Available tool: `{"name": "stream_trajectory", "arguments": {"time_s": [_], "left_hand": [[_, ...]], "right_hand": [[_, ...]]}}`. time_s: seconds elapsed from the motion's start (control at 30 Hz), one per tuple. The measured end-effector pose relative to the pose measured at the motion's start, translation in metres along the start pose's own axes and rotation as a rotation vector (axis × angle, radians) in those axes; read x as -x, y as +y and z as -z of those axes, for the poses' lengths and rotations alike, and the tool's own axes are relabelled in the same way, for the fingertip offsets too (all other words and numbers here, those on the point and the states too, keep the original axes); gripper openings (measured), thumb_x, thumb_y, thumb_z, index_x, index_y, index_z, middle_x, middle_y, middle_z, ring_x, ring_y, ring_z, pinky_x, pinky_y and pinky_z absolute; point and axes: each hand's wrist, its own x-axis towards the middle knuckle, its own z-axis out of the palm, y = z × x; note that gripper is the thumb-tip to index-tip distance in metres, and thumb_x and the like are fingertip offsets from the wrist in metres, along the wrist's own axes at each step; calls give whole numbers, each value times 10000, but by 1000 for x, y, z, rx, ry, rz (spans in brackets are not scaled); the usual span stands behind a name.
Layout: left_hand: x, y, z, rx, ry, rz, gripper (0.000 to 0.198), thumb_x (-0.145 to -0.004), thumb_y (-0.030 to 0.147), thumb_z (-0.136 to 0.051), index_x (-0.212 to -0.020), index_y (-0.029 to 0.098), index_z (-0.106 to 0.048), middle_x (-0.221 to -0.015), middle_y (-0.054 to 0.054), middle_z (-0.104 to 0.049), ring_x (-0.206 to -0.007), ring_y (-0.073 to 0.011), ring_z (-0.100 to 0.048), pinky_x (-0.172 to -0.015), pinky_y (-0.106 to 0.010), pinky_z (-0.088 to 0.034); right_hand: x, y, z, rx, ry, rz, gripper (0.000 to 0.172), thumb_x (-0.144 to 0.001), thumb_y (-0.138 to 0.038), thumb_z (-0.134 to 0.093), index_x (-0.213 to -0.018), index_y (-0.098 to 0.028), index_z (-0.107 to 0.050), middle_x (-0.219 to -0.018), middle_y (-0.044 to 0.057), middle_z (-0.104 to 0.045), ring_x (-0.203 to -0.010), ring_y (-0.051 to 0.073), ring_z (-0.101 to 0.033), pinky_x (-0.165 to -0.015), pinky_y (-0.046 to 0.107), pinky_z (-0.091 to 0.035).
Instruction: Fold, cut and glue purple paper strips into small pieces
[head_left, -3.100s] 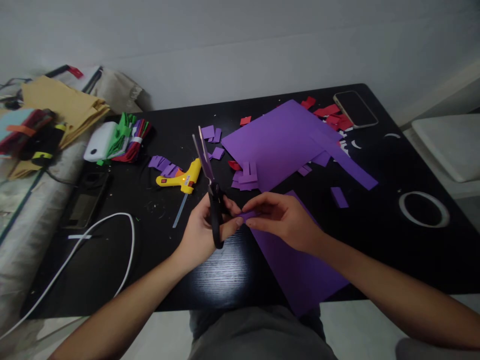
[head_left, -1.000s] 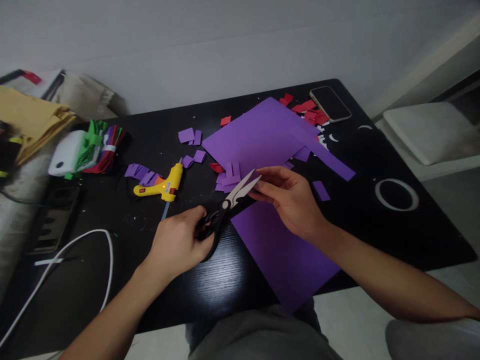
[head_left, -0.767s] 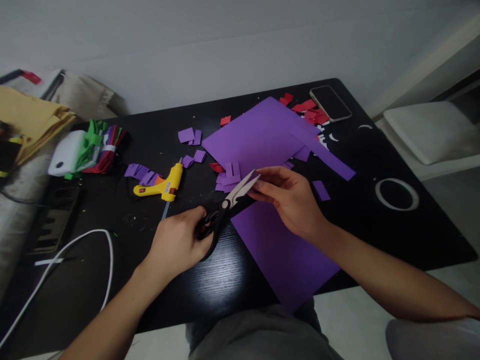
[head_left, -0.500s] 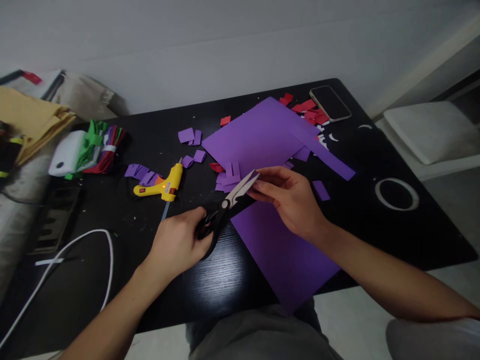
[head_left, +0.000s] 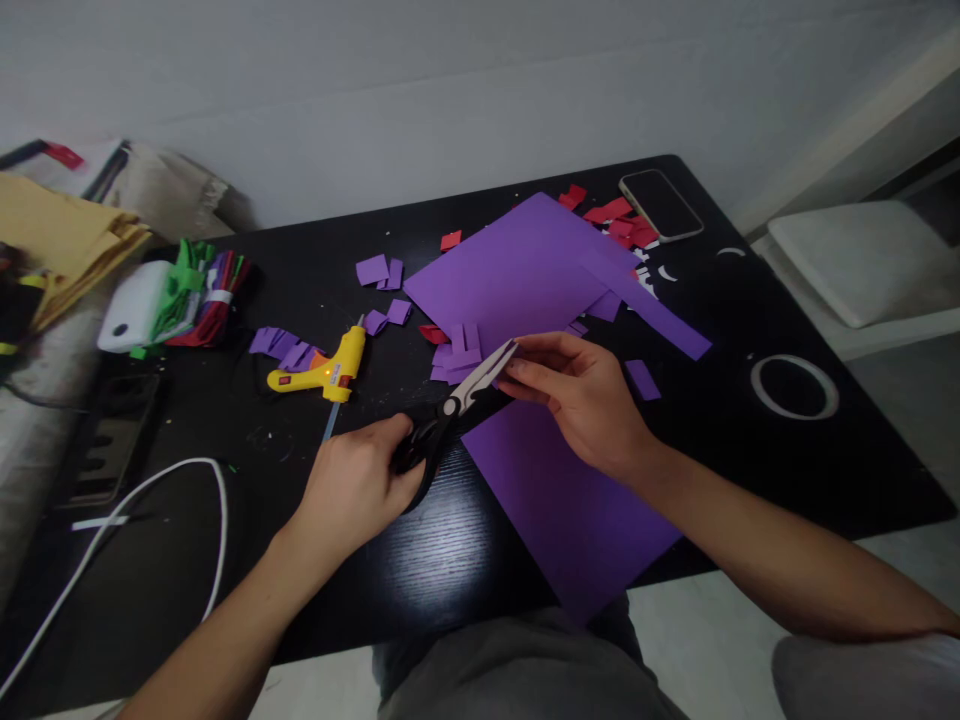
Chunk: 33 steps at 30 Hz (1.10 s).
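Observation:
My left hand [head_left: 358, 486] grips the black handles of a pair of scissors [head_left: 456, 405], whose closed blades point up and right. My right hand [head_left: 581, 395] pinches a small purple paper piece, mostly hidden by the fingers, right at the blade tips. Below both hands a purple sheet [head_left: 570, 500] lies on the black table [head_left: 187, 540] and hangs over its near edge. A larger purple sheet [head_left: 517, 275] lies behind, with a pile of small purple cut pieces [head_left: 457, 358] beside it.
A yellow glue gun [head_left: 326, 368] lies left of the scissors, more purple pieces [head_left: 281, 345] near it. Red scraps [head_left: 615, 220] and a phone [head_left: 660, 203] sit far right. A white ring [head_left: 795, 387], a white cable [head_left: 150, 500] and a bundle of coloured strips [head_left: 199, 290] are also there.
The scissors swung from pointing upright to pointing right toward the piece in my right hand. In the last second the blades have closed together at that piece.

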Motion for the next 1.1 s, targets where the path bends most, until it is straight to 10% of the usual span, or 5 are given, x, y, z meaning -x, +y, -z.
{"name": "stream_trajectory", "arguments": {"time_s": [0.77, 1.1], "left_hand": [[0, 0, 0, 43, 14, 3, 295, -902, 418, -516, -680, 230, -465, -583, -9, -578, -533, -181, -576, -567, -284, -341], [-2, -4, 7, 127, 251, 163, 415, -897, 506, -613, -628, 201, -533, -481, 53, -463, -428, -103, -440, -515, -249, -316]], "right_hand": [[-1, 3, 2, 28, 4, -2, 229, -729, -234, -926, -917, -222, -797, -909, 5, -802, -924, 187, -785, -931, 386, -670], [-2, 3, 1, 58, 5, -46, 280, -703, -265, -937, -939, -231, -791, -861, -7, -770, -865, 180, -764, -877, 394, -681]]}}
